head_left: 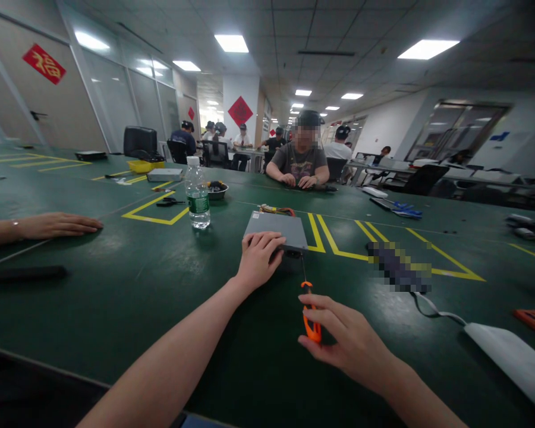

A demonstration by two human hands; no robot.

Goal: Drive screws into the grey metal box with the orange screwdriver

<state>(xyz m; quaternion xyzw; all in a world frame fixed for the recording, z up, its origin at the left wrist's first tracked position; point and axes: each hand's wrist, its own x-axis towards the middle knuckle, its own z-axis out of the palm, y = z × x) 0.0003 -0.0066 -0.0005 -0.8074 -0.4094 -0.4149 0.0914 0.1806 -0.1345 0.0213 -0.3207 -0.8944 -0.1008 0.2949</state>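
Observation:
A grey metal computer power supply (pixel 280 227) lies flat on the green table, with a bundle of coloured wires (pixel 276 210) at its far edge. My left hand (pixel 261 258) grips its near left side, fingers curled over the top and thumb near the front face. My right hand (pixel 339 330) holds an orange-and-black screwdriver (pixel 312 321) by the handle, between thumb and fingertips. The shaft points away from me and its tip meets the near right corner of the power supply. Whether the tip sits in a screw is too small to tell.
A water bottle (pixel 198 199) stands left of the power supply, before a metal bowl (pixel 217 190). A dark pixelated object (pixel 396 267) and a white cabled item (pixel 508 356) lie right. Another person's hand (pixel 62 224) rests left; a person (pixel 301 157) sits opposite.

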